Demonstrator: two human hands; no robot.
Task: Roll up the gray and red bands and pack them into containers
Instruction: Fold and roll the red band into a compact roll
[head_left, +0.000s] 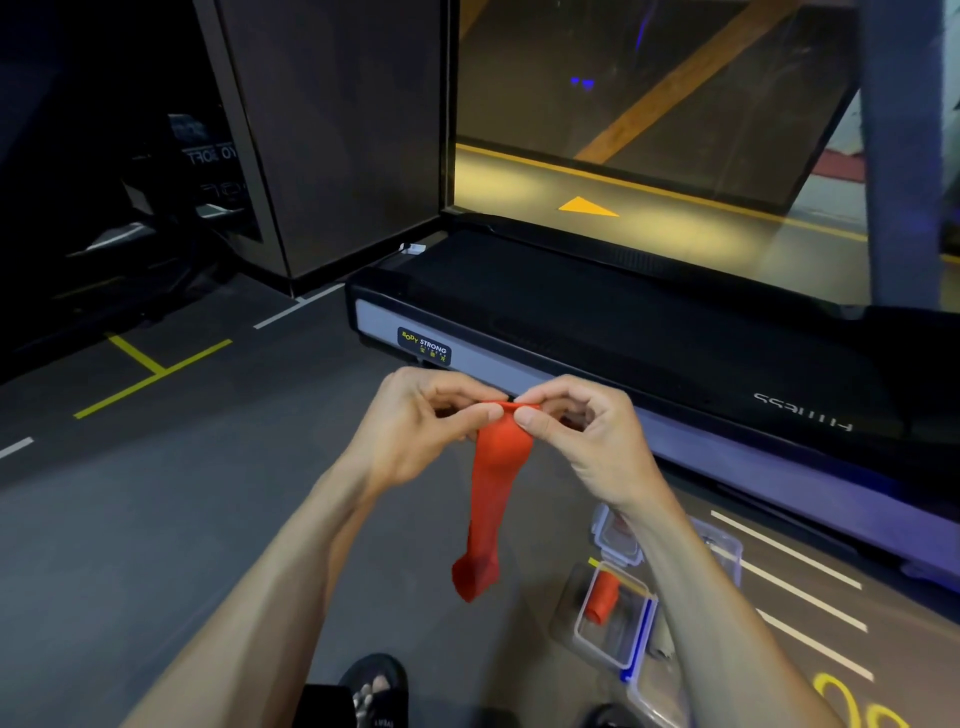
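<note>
Hands: left hand (415, 421) and right hand (582, 431) both pinch the top edge of the red stretchy rubber band (493, 493), thumbs nearly touching.
Band: hangs limp below the hands, above the grey floor (156, 519).
Container: clear plastic box with blue clips (615, 618), right of the hanging band, holds a rolled red band (602, 597).
Treadmill: black deck (623, 322) beyond the hands.
</note>
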